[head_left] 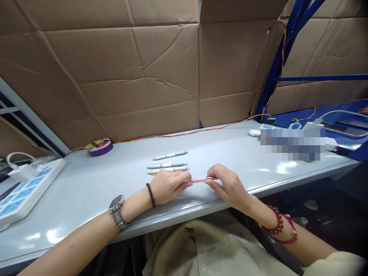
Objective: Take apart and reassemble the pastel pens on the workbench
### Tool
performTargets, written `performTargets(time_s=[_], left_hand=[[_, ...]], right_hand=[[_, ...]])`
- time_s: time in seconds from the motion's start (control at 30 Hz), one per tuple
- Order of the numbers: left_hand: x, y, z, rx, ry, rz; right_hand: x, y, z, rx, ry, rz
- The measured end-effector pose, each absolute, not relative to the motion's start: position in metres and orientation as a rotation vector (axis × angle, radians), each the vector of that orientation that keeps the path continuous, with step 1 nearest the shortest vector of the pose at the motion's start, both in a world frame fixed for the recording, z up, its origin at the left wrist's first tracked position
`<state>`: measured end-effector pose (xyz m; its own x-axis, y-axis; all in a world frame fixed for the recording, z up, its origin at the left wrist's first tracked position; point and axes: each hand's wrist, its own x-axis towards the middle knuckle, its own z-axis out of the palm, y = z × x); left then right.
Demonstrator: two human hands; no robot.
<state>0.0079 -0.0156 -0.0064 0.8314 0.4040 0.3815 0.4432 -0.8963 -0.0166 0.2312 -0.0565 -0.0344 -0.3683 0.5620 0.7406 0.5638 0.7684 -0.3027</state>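
Observation:
Between my two hands, just above the front part of the table, a pink pen (199,179) is held level. My left hand (168,186) is closed on its left end, with finger and thumb pinched round it. At the other end, my right hand (225,183) pinches the tip near a short metallic part. Behind my left hand lie a grey-green pen (170,155), a light blue pen (166,165) and a yellowish pen (169,171), roughly parallel. My left fingers hide the pink pen's left end.
A purple tape roll (100,147) sits at the back left, beside thin red and yellow wires (161,136). A white power strip (34,188) lies at the left. Chargers and cables (314,124) crowd the right end. Cardboard (123,76) walls the back.

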Motion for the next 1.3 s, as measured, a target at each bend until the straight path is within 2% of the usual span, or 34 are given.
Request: performTargets(time_s=[0.33,0.57,1.3], left_hand=[[0.0051,-0.0131,-0.0069,-2.941,-0.747,-0.482],[0.0062,-0.0127,-0.0059,-2.958,-0.767,-0.424],[0.0043,-0.0061,-0.0102,-2.912,-0.634,-0.519]], right_hand=[[0.2311,-0.0571,-0.0303,-0.864,-2.154,0.097],[0.231,-0.0549,-0.0342,-0.94,-2.136,0.028],[0.2297,-0.0538,-0.0389,-0.789,-1.969,-0.035]])
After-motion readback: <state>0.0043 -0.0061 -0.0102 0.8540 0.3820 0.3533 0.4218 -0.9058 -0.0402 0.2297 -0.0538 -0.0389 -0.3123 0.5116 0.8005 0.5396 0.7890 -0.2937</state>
